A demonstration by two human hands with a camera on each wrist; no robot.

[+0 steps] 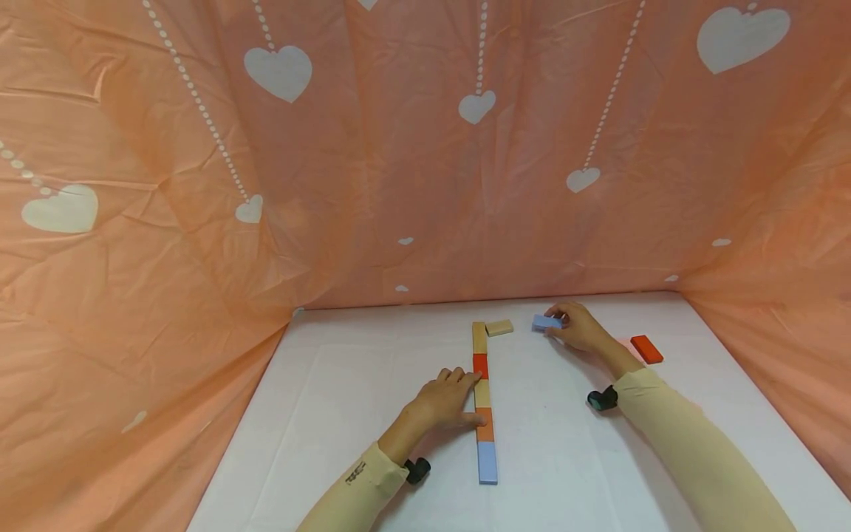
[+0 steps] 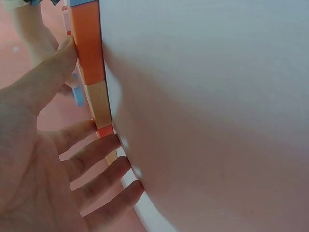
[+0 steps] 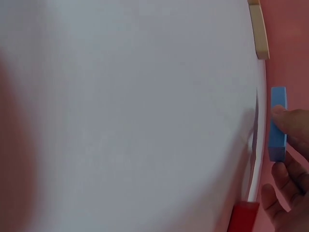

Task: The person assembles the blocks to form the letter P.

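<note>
A straight row of wooden blocks runs away from the person on the white table, from a blue block through an orange block, a tan one and a red block to a tan block at the far end. My left hand lies along the row's left side, fingers extended; its thumb is at the orange block, its fingertips by the red one. At the far right, my right hand pinches another blue block between thumb and fingers. In the right wrist view this blue block appears held above the table.
A loose tan block sits just right of the row's far end. Farther right, beyond the right forearm, lies a red block. Orange cloth with white hearts hangs behind and along both sides of the white table.
</note>
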